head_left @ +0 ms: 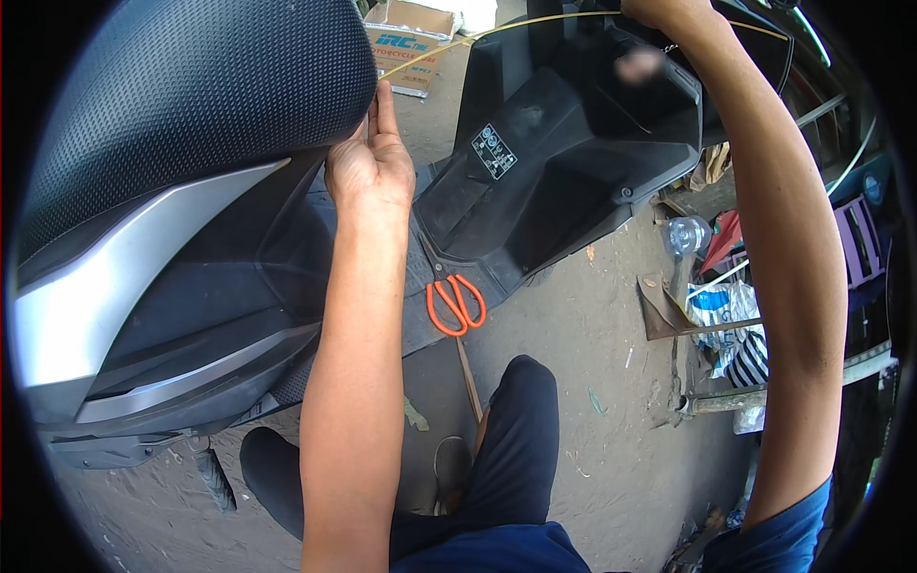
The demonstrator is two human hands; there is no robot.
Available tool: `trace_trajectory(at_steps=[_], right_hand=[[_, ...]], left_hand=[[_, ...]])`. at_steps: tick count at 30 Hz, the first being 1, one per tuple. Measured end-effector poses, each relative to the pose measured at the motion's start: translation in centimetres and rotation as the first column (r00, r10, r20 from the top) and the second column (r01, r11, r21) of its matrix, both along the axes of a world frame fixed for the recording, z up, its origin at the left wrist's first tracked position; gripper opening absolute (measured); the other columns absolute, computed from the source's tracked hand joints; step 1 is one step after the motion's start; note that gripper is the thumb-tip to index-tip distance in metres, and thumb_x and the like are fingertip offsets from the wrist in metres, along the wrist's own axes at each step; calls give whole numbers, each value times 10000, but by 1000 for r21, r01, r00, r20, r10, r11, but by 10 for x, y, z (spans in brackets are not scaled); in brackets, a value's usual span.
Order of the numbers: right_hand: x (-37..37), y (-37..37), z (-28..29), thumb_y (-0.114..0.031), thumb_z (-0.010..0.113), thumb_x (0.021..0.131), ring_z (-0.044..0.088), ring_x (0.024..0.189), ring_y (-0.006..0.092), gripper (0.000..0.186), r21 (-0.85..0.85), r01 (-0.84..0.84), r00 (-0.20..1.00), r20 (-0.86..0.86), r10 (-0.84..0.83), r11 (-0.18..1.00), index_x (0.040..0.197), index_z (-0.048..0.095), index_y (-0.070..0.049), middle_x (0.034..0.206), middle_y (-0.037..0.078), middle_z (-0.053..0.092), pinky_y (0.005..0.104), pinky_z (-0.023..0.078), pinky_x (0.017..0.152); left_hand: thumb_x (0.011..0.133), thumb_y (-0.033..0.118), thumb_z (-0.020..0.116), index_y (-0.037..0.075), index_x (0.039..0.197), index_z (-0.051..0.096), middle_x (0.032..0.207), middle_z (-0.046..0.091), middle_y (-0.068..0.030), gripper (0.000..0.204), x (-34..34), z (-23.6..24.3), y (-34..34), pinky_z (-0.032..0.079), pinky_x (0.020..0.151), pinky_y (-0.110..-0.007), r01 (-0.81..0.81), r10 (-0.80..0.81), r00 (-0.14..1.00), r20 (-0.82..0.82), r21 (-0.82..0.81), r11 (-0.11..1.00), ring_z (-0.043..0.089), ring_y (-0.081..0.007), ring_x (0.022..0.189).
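Note:
A thin yellow strip (478, 35) runs from the front edge of the black textured scooter seat (220, 86) across to the far right. My left hand (374, 170) is palm up against the seat's front, fingers pointing away and the strip's near end at the fingertips; the seat hides part of the fingers. Up at the top edge, my right hand (666, 11) is closed round the strip, partly out of view, and the strip continues past it. Scissors with orange handles (457, 306) lie on the scooter's footboard (413, 306), between my forearms.
The scooter's black front panel (564, 162) rises beyond the footboard. Behind it stands a cardboard box (411, 43). At right lie a clear plastic bottle (686, 235), a printed sack (726, 320) and a purple plastic item (860, 244). My knees are close to the scooter, over bare ground.

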State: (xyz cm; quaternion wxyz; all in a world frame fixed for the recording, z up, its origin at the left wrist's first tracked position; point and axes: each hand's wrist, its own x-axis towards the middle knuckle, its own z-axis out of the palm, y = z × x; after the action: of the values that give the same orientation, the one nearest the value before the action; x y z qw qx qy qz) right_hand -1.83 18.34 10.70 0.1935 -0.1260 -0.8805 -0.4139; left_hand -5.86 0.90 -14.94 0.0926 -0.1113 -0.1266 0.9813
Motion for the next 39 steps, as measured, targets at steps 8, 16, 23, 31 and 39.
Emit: trace_trajectory(at_steps=[8,16,23,31,39], right_hand=[[2,-6,3,-64,593,777,690,803,412,142,24,-14,1000,-26,15,1000,749,703,21,802,269,676,482,558,714],[23,-12,-1,-86,607,770,681,745,426,150,-79,-89,992,-100,81,993,700,678,25,752,269,663,490,557,676],[57,-27,-9,-79,611,765,690,737,397,141,-45,-117,957,-273,100,992,694,668,29,756,253,669,472,558,665],[58,-24,-29,-155,661,807,687,786,411,233,-469,-446,559,-811,-172,763,821,673,77,796,270,679,463,547,706],[64,-32,-73,13,588,853,669,584,196,90,-592,-773,530,-800,-283,226,882,656,64,709,130,682,299,533,516]], left_hand=[[883,-121,546,-145,1150,497,1136,545,-195,272,2,-2,3,576,989,-371,-21,21,998,-51,12,1000,602,-286,1117],[933,-35,549,-53,1047,600,1087,627,-136,126,20,-6,2,545,1024,-396,-8,7,1000,-20,-51,999,631,-232,1068],[927,15,589,-7,1135,580,1068,649,-117,209,70,-24,4,527,1046,-372,23,-18,994,-105,42,999,645,-216,1042],[930,36,591,13,1160,567,1086,644,-125,232,95,-14,5,521,1053,-357,16,6,968,-251,88,996,634,-216,1083],[957,68,563,2,1177,535,1065,604,-99,232,29,-43,-5,519,1054,-379,25,-35,981,-192,-57,998,606,-209,1059]])
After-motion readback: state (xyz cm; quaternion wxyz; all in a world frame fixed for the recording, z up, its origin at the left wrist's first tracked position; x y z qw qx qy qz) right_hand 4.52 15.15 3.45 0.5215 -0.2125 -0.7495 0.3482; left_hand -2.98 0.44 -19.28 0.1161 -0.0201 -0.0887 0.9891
